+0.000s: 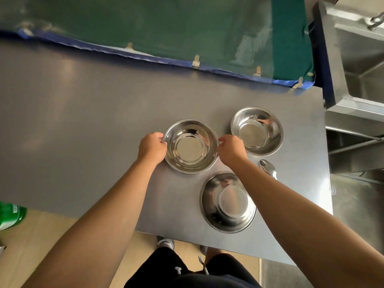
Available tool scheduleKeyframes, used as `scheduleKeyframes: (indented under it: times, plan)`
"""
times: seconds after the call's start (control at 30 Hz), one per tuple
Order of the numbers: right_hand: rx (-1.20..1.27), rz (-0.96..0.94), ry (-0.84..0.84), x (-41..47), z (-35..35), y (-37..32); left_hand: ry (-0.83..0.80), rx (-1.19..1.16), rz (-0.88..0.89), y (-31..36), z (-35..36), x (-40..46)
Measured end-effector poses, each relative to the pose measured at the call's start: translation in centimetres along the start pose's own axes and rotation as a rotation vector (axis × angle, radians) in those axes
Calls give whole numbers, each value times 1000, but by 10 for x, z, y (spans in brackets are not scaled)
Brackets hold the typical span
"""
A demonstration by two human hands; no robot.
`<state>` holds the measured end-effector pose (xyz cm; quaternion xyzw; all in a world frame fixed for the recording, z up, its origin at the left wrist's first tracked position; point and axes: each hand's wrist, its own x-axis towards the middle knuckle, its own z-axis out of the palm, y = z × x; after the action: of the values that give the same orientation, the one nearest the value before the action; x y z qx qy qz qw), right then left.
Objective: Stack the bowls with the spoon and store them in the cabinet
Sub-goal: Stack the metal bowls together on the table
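Note:
Three steel bowls stand apart on a grey steel table point(72, 113). The middle bowl point(190, 147) is held at both sides: my left hand point(152, 147) pinches its left rim and my right hand point(230, 149) pinches its right rim. A second bowl point(257, 130) sits to the right and a little farther back. The third bowl point(227, 202) is nearest the front edge, partly under my right forearm. A steel spoon point(268, 167) lies to the right of my right wrist, its handle hidden by my arm.
A green sheet with a blue hem point(145, 28) hangs along the table's far edge. A steel sink unit point(357, 65) stands at the right. Green bottles point(10, 215) sit on the floor at the left. My legs and shoes are below the table's front edge.

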<state>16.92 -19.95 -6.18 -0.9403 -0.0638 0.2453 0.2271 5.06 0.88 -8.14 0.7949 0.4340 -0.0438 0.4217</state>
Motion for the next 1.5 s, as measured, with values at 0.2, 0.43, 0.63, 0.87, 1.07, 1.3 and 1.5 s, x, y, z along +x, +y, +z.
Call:
scheduleKeyframes:
  times: [0.2, 0.43, 0.63, 0.87, 1.07, 1.3, 1.5]
  plan:
    - [154, -3, -34, 8, -14, -1, 39, -40, -2, 13, -6, 3]
    - [220, -30, 35, 23, -60, 0, 55, -68, 63, 63, -2, 8]
    - [227, -13, 133, 39, -108, 28, -2, -73, 138, 118, 28, 17]
    - [270, 108, 209, 52, -146, 81, -122, -49, 199, 169, 85, 20]
    - [288, 194, 190, 62, -152, 117, -168, 46, 247, 185, 122, 17]
    - [317, 239, 165, 71, -144, 140, -184, 148, 245, 180, 146, 21]
    - [332, 272, 142, 75, -133, 150, -186, 99, 251, 172, 159, 19]
